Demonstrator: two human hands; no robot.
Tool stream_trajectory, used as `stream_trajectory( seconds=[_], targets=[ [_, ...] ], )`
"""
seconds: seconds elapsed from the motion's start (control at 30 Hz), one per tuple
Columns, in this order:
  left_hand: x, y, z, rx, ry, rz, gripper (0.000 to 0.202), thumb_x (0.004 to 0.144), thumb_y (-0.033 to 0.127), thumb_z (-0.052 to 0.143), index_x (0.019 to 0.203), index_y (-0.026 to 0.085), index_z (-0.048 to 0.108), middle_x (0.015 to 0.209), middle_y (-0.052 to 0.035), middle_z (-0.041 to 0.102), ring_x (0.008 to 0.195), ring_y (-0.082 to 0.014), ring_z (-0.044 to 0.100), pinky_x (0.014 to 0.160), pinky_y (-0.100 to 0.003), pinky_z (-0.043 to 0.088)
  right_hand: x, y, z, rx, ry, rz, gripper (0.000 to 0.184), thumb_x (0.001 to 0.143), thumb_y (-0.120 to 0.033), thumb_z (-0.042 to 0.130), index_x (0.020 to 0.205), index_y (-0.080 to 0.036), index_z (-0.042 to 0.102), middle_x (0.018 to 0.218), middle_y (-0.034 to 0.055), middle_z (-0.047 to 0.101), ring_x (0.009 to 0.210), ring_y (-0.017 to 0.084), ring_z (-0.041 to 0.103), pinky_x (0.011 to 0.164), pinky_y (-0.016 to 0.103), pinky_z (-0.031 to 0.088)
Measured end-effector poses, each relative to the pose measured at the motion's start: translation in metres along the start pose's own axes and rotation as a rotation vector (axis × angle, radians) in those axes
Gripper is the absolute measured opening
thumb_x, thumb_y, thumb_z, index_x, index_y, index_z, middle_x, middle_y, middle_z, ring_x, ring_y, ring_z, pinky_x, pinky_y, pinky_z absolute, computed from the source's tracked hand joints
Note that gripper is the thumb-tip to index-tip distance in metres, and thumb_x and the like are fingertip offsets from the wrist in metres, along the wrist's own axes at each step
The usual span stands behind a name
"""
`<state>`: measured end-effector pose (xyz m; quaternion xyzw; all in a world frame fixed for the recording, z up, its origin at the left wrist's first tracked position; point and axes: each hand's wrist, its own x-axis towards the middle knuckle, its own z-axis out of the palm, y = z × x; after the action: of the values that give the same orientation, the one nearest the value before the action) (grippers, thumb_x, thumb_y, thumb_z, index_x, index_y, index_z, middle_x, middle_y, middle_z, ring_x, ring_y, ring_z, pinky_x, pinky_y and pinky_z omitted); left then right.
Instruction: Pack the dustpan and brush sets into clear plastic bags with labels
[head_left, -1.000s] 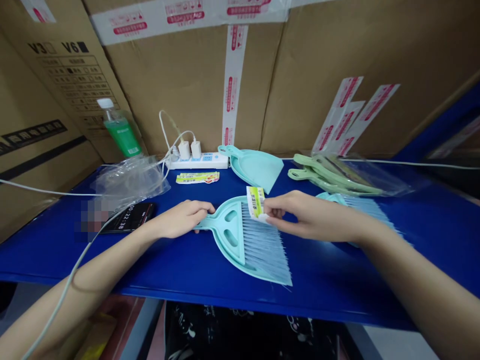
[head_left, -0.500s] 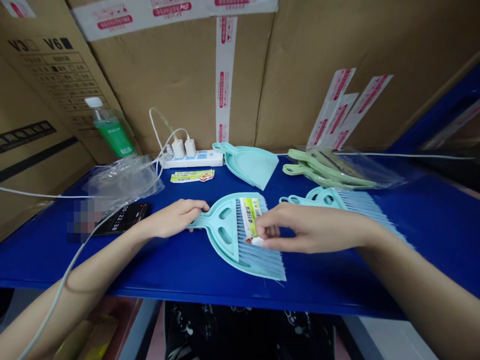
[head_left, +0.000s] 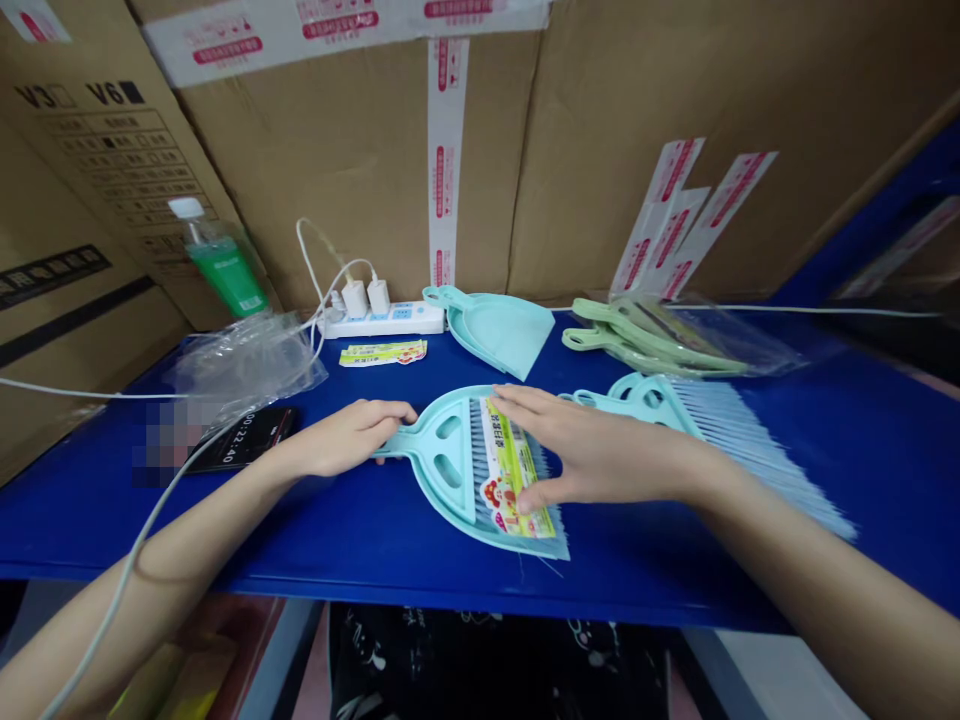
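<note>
My left hand (head_left: 356, 438) is closed round the handle end of a light-blue hand brush (head_left: 448, 430) nested in a matching dustpan (head_left: 442, 515). The pair lies near the front of the table, bristles pointing right. Across the bristles lies a yellow-green and white printed label (head_left: 501, 465), bearing a small cartoon figure. Over its right side my right hand (head_left: 600, 450) rests with fingers stretched out and thumb apart, touching the label. Behind my right hand are more light-blue brushes (head_left: 739, 430), with handles partly covered by it.
At the back lie light-blue dustpans (head_left: 506, 330), green sets in clear plastic (head_left: 660, 340) and spare labels (head_left: 382, 353). A power strip (head_left: 405, 318), green bottle (head_left: 229, 270), plastic bags (head_left: 247, 355) and phone (head_left: 244, 445) stand left. A white cable (head_left: 139, 545) crosses my left forearm.
My right hand has gone from curled fingers at the label to stretched fingers over it. The label now shows opened out further across the bristles. My left hand keeps its hold.
</note>
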<state>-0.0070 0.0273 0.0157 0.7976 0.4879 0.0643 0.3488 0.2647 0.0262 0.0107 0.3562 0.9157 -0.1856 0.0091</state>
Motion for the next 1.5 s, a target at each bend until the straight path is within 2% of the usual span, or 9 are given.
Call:
stream_trajectory(
  seconds=[0.1, 0.23, 0.47, 0.7, 0.83, 0.97, 1.23, 1.4, 1.5],
  targets=[
    [0.0, 0.001, 0.0, 0.014, 0.003, -0.002, 0.032, 0.089, 0.036, 0.029, 0.092, 0.018, 0.055, 0.067, 0.0035, 0.051, 0.06, -0.0127, 0.052, 0.062, -0.025, 0.042, 0.0, -0.001, 0.003, -0.029, -0.052, 0.017, 0.107, 0.075, -0.07, 0.056, 0.148, 0.001, 0.022, 0.155, 0.0243, 0.015, 0.143, 0.036, 0.012, 0.115, 0.047, 0.022],
    [-0.001, 0.002, 0.0, 0.026, -0.003, 0.006, 0.032, 0.089, 0.036, 0.029, 0.092, 0.018, 0.055, 0.066, 0.0033, 0.051, 0.059, -0.0131, 0.051, 0.062, -0.026, 0.042, 0.0, -0.001, 0.006, -0.04, 0.004, -0.025, 0.098, 0.077, -0.07, 0.054, 0.15, -0.01, 0.025, 0.154, 0.0193, 0.023, 0.142, 0.036, 0.013, 0.113, 0.049, 0.025],
    [-0.001, 0.002, 0.0, 0.056, 0.005, 0.03, 0.031, 0.089, 0.034, 0.029, 0.09, 0.018, 0.055, 0.066, 0.0037, 0.05, 0.059, -0.012, 0.049, 0.062, -0.025, 0.04, -0.001, 0.0, 0.005, -0.027, 0.02, -0.018, 0.095, 0.077, -0.068, 0.057, 0.15, -0.015, 0.026, 0.153, 0.0192, 0.027, 0.142, 0.038, 0.016, 0.11, 0.054, 0.029],
    [-0.001, 0.001, 0.0, 0.061, 0.012, 0.042, 0.03, 0.089, 0.034, 0.029, 0.089, 0.018, 0.054, 0.065, 0.004, 0.05, 0.059, -0.0119, 0.048, 0.062, -0.025, 0.04, 0.0, -0.002, 0.007, -0.013, -0.026, 0.023, 0.097, 0.078, -0.067, 0.055, 0.15, -0.009, 0.023, 0.155, 0.0203, 0.016, 0.142, 0.038, 0.01, 0.112, 0.055, 0.024],
    [-0.001, 0.0, 0.0, 0.063, 0.01, 0.048, 0.03, 0.089, 0.034, 0.029, 0.089, 0.018, 0.055, 0.065, 0.0037, 0.05, 0.059, -0.0122, 0.048, 0.062, -0.025, 0.04, -0.001, -0.004, 0.005, -0.042, -0.009, 0.025, 0.097, 0.078, -0.069, 0.054, 0.15, -0.012, 0.023, 0.156, 0.0186, 0.017, 0.142, 0.038, 0.01, 0.111, 0.055, 0.025],
    [-0.001, 0.0, 0.0, 0.082, 0.012, 0.042, 0.031, 0.089, 0.034, 0.029, 0.09, 0.018, 0.055, 0.066, 0.0033, 0.051, 0.06, -0.0125, 0.048, 0.063, -0.025, 0.039, 0.0, -0.004, 0.003, -0.049, -0.047, 0.076, 0.102, 0.076, -0.071, 0.054, 0.15, -0.007, 0.022, 0.155, 0.0213, 0.013, 0.141, 0.04, 0.008, 0.111, 0.058, 0.022],
    [-0.001, -0.001, 0.0, 0.099, 0.019, 0.058, 0.031, 0.089, 0.034, 0.028, 0.089, 0.019, 0.055, 0.067, 0.003, 0.05, 0.061, -0.0128, 0.047, 0.063, -0.025, 0.039, -0.001, -0.002, 0.003, 0.012, -0.021, 0.101, 0.099, 0.076, -0.068, 0.058, 0.149, -0.008, 0.026, 0.156, 0.0204, 0.013, 0.141, 0.042, 0.007, 0.111, 0.059, 0.022],
    [-0.001, 0.0, 0.0, 0.107, 0.017, 0.072, 0.03, 0.089, 0.033, 0.028, 0.089, 0.019, 0.054, 0.07, 0.0025, 0.052, 0.063, -0.0129, 0.048, 0.066, -0.026, 0.04, 0.001, 0.01, -0.003, 0.068, 0.133, 0.007, 0.085, 0.081, -0.069, 0.049, 0.146, -0.018, 0.036, 0.153, 0.016, 0.029, 0.139, 0.036, 0.025, 0.108, 0.054, 0.031],
    [-0.002, 0.0, 0.0, 0.091, 0.013, 0.068, 0.03, 0.089, 0.033, 0.028, 0.089, 0.019, 0.054, 0.067, 0.0031, 0.05, 0.061, -0.0127, 0.048, 0.065, -0.025, 0.04, 0.006, 0.016, -0.004, 0.04, 0.286, 0.048, 0.07, 0.089, -0.059, 0.039, 0.141, -0.012, 0.043, 0.143, 0.0185, 0.045, 0.131, 0.033, 0.041, 0.105, 0.052, 0.036]
  ],
)
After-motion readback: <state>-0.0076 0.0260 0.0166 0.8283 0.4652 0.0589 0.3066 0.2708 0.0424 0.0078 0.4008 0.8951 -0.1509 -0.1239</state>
